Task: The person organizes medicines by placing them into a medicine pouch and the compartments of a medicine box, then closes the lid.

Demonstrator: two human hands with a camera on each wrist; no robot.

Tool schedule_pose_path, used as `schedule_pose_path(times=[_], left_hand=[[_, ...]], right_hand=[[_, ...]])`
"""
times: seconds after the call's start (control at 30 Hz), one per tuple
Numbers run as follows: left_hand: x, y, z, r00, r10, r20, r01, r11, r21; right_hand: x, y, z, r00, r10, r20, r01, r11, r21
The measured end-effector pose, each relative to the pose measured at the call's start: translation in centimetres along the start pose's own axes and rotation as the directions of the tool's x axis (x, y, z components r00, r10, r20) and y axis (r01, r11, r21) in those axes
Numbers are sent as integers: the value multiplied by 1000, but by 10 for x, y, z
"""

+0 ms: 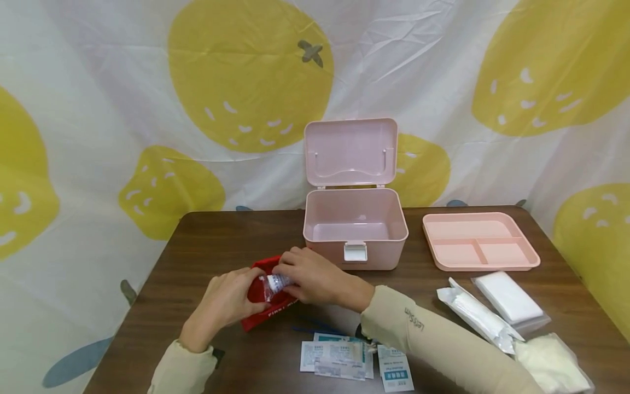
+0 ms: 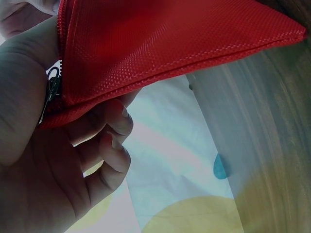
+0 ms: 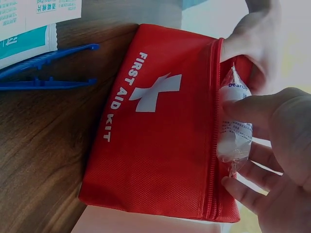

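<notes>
A red zippered first aid pouch (image 3: 155,160), printed with a white cross, is at the left middle of the table in the head view, its zipper open. My left hand (image 1: 223,298) grips it by the open edge, thumb inside the mouth and fingers behind the back panel in the left wrist view. With my right hand (image 1: 315,273) I pinch a white bandage roll (image 3: 236,114) in clear wrapping at the pouch mouth. The zipper pull (image 2: 52,85) hangs beside my left thumb. Blue plastic tweezers (image 3: 48,85) lie near the pouch's printed side.
Several flat sachets (image 1: 339,355) lie at the front, with an alcohol pad packet (image 1: 395,369) beside them. Behind stands a pink box (image 1: 354,216), lid raised. A pink divided tray (image 1: 474,230) sits at back right, above a white wrapped packet (image 1: 509,295), a long wrapped roll (image 1: 474,312) and a cream bundle (image 1: 553,364).
</notes>
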State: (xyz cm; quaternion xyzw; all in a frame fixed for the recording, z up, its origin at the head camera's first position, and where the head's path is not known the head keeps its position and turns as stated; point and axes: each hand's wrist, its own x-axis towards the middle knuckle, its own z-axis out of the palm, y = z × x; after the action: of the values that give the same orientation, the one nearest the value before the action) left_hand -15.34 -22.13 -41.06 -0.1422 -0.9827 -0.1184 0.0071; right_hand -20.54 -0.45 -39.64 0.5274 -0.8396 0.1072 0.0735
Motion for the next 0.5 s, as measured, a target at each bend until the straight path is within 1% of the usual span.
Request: schedule_pose_path(times=[0.23, 0.37, 0.5], left_hand=[[0, 0, 1, 1000, -9, 9, 9, 1000, -9], [0, 0, 0, 1000, -4, 6, 4, 1000, -10], [0, 0, 0, 1000, 2, 0, -2, 1000, -9]], right_hand=[[0, -1, 3, 1000, -11, -4, 10, 999, -33], [1, -1, 5, 1000, -8, 7, 8, 998, -66], [1, -1, 6, 1000, -4, 8, 5, 997, -77]])
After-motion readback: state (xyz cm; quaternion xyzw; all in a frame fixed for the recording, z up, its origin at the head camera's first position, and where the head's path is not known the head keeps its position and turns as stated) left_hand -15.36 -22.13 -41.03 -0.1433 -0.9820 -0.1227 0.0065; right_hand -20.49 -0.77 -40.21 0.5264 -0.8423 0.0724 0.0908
